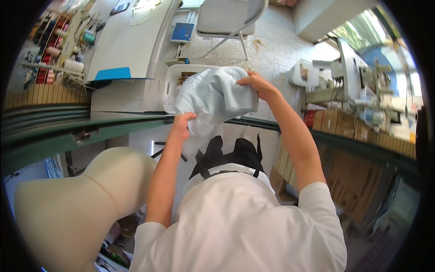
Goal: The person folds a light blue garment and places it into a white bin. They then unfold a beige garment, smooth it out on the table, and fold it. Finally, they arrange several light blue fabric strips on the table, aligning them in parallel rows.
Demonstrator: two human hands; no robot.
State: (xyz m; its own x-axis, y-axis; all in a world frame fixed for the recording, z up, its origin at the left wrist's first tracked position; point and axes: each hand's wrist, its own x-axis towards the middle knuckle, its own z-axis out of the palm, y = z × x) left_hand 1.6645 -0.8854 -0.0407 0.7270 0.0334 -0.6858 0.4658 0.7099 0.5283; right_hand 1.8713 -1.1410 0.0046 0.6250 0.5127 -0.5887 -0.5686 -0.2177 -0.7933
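Note:
A pale blue, crinkled piece of cloth [215,95] is stretched between my two hands in front of me. My left hand [182,124] pinches its lower left edge, thumb on top. Farther off and higher, my right hand [259,85] grips the upper right edge, with the fingers tucked behind the fabric. The cloth hangs in loose folds and covers much of a white plastic basket [169,90] behind it. Some brownish contents show at the basket's far left corner; the rest is hidden.
A white table [129,43] with a blue sheet at its edge stands left, beside thread spools [72,66]. A beige dress form [86,195] is near my left arm. A folding chair [229,20] stands ahead. Sewing machines [335,81] and cardboard boxes [337,122] are right.

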